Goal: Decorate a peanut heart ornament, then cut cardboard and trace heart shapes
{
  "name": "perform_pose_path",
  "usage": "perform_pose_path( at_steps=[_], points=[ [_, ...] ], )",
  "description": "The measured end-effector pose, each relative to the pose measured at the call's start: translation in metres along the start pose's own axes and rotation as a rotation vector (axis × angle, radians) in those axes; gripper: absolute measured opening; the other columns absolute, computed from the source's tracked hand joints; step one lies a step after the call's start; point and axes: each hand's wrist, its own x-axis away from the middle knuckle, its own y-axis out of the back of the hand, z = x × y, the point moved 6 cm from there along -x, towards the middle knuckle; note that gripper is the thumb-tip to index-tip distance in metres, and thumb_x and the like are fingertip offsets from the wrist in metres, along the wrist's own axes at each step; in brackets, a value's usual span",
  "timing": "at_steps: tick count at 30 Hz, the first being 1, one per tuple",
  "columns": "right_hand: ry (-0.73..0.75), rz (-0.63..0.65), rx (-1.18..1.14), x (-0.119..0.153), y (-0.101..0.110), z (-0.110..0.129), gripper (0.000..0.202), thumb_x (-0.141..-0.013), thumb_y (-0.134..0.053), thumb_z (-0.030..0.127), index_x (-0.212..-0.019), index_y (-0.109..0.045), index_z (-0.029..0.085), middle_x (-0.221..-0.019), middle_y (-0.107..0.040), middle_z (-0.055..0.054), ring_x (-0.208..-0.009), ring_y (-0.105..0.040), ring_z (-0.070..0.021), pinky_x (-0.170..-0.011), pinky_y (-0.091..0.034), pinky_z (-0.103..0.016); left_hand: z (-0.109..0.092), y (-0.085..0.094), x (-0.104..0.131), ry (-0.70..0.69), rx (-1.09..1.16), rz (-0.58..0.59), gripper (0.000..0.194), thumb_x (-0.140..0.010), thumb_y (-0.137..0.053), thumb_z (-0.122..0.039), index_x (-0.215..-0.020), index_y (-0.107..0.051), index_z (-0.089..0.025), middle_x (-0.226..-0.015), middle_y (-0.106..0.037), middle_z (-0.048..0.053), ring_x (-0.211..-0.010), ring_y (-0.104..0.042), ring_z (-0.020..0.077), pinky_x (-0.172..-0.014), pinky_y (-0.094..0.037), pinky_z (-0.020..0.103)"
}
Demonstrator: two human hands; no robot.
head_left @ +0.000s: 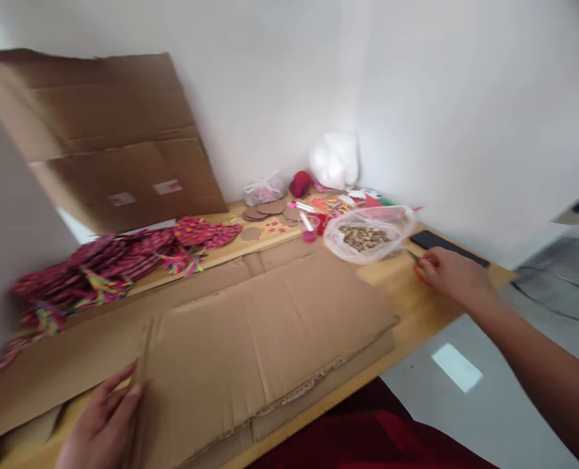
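A folded sheet of brown cardboard (264,332) lies on the table in front of me, over more flat cardboard (98,345). My left hand (106,410) is closed around the sheet's left edge, thumb on top. Over the right end of the table, my right hand (448,270) is closed on a pair of scissors with orange handles (421,270); the short dark blades point towards the bag. Just left of that hand, an open clear plastic bag (328,238) holds small brown pieces. A flat black object (448,247) lies behind the hand.
Red patterned pieces with colourful tassels (123,257) are piled at the left. A large cardboard panel (133,143) leans against the wall. Cardboard discs (272,207), a pink cup (309,229), red yarn (300,184) and a white bag (335,161) stand at the back.
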Motion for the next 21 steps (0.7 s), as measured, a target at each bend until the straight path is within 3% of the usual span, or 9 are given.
perform_pose_path(
  at_steps=[2, 6, 9, 13, 18, 21],
  points=[
    [0.044, -0.031, -0.067, 0.005, -0.001, 0.010, 0.021, -0.090, -0.048, 0.043, -0.082, -0.059, 0.028, -0.084, -0.073, -0.013, -0.076, -0.066, -0.0337, -0.063, -0.043, -0.045, 0.009, -0.005, -0.004, 0.044, 0.012, 0.063, 0.077, -0.049, -0.075, -0.067, -0.113, -0.064, -0.026, -0.082, -0.076, 0.005, -0.086, -0.074, 0.0333, -0.070, -0.060, 0.041],
    [0.135, -0.063, -0.181, 0.023, -0.012, 0.040, 0.033, -0.088, -0.043, 0.059, -0.068, -0.053, 0.034, -0.066, -0.067, -0.012, -0.068, -0.064, -0.0375, -0.062, -0.043, -0.051, 0.006, -0.003, -0.008, -0.120, -0.243, 0.031, 0.081, -0.070, -0.061, -0.072, -0.131, -0.061, -0.018, -0.100, -0.075, 0.012, -0.098, -0.072, 0.0327, -0.084, -0.057, 0.044],
    [0.213, -0.008, -0.277, 0.041, -0.024, 0.067, 0.031, -0.084, -0.049, 0.063, -0.072, -0.059, 0.037, -0.079, -0.073, -0.010, -0.069, -0.067, -0.0369, -0.062, -0.047, -0.053, -0.003, 0.000, -0.009, -0.202, -0.419, 0.011, 0.072, -0.078, -0.053, -0.069, -0.131, -0.063, -0.021, -0.114, -0.072, 0.012, -0.103, -0.071, 0.0308, -0.087, -0.056, 0.044],
    [0.246, -0.004, -0.403, 0.054, -0.032, 0.091, 0.029, -0.081, -0.056, 0.064, -0.092, -0.063, 0.038, -0.094, -0.076, -0.011, -0.071, -0.069, -0.0371, -0.060, -0.050, -0.054, -0.023, 0.004, -0.022, -0.296, -0.451, 0.022, 0.066, -0.080, -0.051, -0.067, -0.125, -0.067, -0.021, -0.120, -0.072, 0.011, -0.105, -0.070, 0.0286, -0.084, -0.056, 0.039],
    [0.350, 0.040, -0.369, 0.059, -0.048, 0.106, 0.034, -0.086, -0.055, 0.058, -0.103, -0.064, 0.030, -0.110, -0.074, -0.011, -0.086, -0.071, -0.0328, -0.070, -0.056, -0.050, -0.037, 0.004, -0.065, -0.258, -0.453, 0.099, 0.066, -0.081, -0.051, -0.066, -0.123, -0.068, -0.019, -0.103, -0.077, 0.011, -0.086, -0.074, 0.0266, -0.073, -0.058, 0.034],
    [0.433, 0.016, -0.295, 0.062, -0.054, 0.111, 0.032, -0.091, -0.053, 0.054, -0.103, -0.067, 0.028, -0.115, -0.072, -0.011, -0.096, -0.070, -0.0323, -0.083, -0.056, -0.050, -0.045, 0.003, -0.095, -0.294, -0.517, 0.101, 0.064, -0.082, -0.048, -0.062, -0.121, -0.069, -0.017, -0.102, -0.077, 0.012, -0.090, -0.074, 0.0288, -0.083, -0.059, 0.039]
  ],
)
